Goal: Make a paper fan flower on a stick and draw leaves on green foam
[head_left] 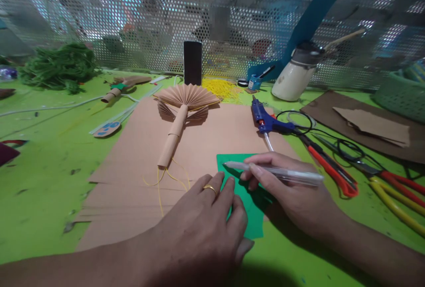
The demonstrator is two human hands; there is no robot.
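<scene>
My right hand [279, 181] grips a clear-barrelled pen [292, 174], its tip at the upper left part of a green paper sheet [247, 220]. On that sheet's left side lies my left hand [212, 212], fingers stretched out and pressing it down; a gold ring is on one finger. Under both is a stack of light brown paper [116, 198]. Beyond my left hand rests a craft figure of rolled and pleated brown paper [175, 128], with thin yellow strings trailing from its lower end.
To the right are a blue glue gun [262, 116], a red utility knife [332, 170] and scissors [381, 174]. A phone [193, 63] stands at the back near yellow shreds [222, 89]. Green string [58, 66] lies back left; a white jug [294, 77] stands back right, before a perforated metal screen.
</scene>
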